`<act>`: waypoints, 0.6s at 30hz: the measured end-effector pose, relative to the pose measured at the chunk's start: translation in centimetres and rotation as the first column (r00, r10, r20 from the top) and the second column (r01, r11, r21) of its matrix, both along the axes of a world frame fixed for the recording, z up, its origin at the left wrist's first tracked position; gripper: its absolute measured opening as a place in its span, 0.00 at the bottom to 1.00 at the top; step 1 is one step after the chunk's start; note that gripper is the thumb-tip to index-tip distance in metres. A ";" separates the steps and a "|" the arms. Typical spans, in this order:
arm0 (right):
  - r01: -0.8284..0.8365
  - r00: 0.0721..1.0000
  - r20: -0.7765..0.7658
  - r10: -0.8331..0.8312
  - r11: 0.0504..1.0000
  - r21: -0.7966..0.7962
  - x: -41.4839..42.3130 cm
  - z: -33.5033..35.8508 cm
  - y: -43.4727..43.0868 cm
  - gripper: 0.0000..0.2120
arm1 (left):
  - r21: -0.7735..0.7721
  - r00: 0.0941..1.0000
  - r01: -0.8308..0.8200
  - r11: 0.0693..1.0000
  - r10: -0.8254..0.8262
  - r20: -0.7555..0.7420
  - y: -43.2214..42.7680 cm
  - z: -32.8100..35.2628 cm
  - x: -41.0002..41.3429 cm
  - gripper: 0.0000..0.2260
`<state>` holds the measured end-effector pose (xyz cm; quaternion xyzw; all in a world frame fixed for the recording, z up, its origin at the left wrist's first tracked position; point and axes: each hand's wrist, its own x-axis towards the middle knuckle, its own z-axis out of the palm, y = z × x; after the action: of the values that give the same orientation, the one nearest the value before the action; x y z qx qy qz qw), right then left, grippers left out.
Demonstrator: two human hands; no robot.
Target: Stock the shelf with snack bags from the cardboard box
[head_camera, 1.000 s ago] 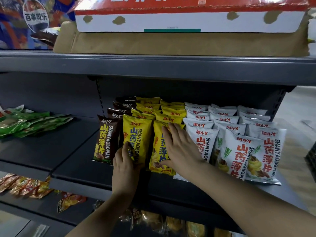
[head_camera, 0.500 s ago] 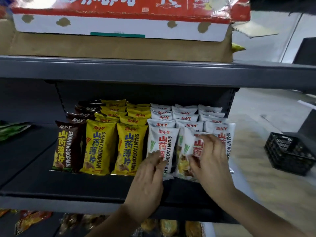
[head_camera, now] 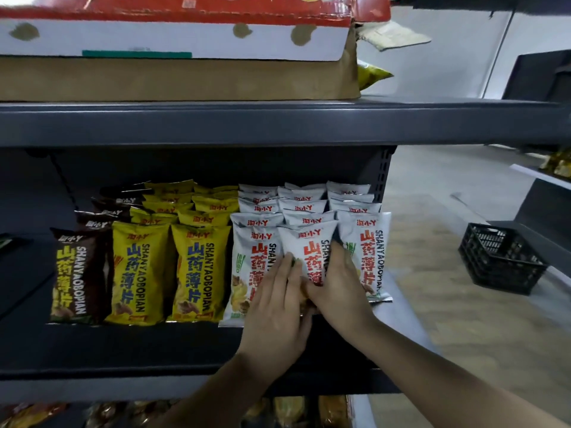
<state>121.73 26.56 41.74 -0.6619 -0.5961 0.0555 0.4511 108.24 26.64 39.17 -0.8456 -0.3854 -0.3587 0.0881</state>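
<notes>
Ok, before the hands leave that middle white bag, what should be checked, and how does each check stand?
1. Both hands on middle white bag: ok, left hand, right hand.
2. Bag upright: ok.
3. Its bottom seated on the shelf: cannot tell, hands cover it.
4. Neighbouring white bags standing: ok.
5. Yellow bags and brown bag undisturbed in front row: ok.

shelf (head_camera: 278, 344): dark grey
brown bags (head_camera: 81, 273): dark brown, yellow and white lettering
yellow bags (head_camera: 140, 270): bright yellow, blue lettering, red logo on top
white bags (head_camera: 369, 242): white-silver, red lettering, green mark
cardboard box (head_camera: 173, 78): plain tan
upper box (head_camera: 173, 35): red top, white side with olive blotches, green strip
crate (head_camera: 502, 257): black lattice
floor (head_camera: 463, 304): pale wood grain
</notes>
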 end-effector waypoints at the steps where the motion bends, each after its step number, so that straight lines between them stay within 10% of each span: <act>1: -0.006 1.000 0.011 0.006 1.000 0.009 -0.1 0.1 0.0 0.30 | -0.025 1.000 0.003 1.000 -0.003 -0.008 -0.1 0.0 0.3 0.32; 5: -0.019 0.999 0.038 0.018 0.999 0.027 -0.4 -0.6 0.3 0.31 | -0.130 0.992 -0.087 0.988 0.074 -0.104 0.2 -0.4 1.4 0.44; 18: -0.030 0.993 0.100 0.059 0.963 -0.268 1.7 0.2 -1.3 0.39 | 0.021 0.972 -0.168 0.986 0.169 -0.165 -1.3 -1.2 1.1 0.32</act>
<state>123.42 25.31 41.95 -0.7048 -0.6214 0.1095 0.3241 109.39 25.35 38.00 -0.8365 -0.4460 -0.2793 0.1528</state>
